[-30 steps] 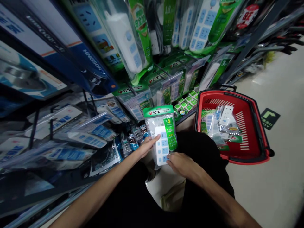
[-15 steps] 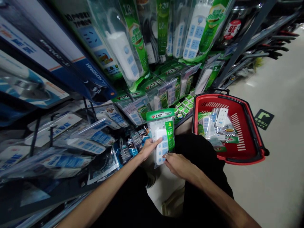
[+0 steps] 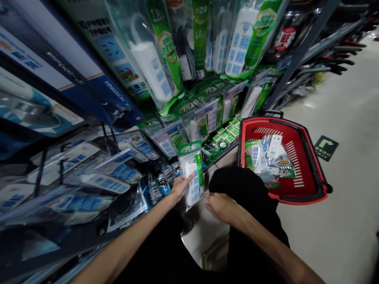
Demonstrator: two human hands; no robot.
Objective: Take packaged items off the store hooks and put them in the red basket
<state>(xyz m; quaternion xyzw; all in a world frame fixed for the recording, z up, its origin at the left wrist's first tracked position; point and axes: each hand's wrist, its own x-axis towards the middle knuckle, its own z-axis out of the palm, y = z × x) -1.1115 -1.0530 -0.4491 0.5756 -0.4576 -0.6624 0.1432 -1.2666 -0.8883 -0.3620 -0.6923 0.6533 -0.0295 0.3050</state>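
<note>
A packaged white power strip [image 3: 193, 189] with blue sockets, in a clear bag with a green header, is held in front of my knees. My left hand [image 3: 179, 187] grips the bag's left side, thumb across the front and the other fingers hidden behind. With its fingers curled, my right hand [image 3: 222, 206] is at the bag's lower right edge and seems to pinch the clear plastic there. The pack is tilted, its header towards the shelf. To the right stands a red shopping basket [image 3: 310, 173] with several packaged power strips [image 3: 274, 146] inside.
Hanging power strip packs [image 3: 152, 71] fill the rack ahead, with small green-and-white boxes [image 3: 229, 134] below. More hanging packs [image 3: 106, 182] and large blue boxes [image 3: 118, 90] crowd the left. A green exit sign [image 3: 326, 148] marks the floor right of the basket.
The power strip pack has moved slightly left and turned, so its front faces me less squarely. My right hand's fingers have slid from its front to its right edge.
</note>
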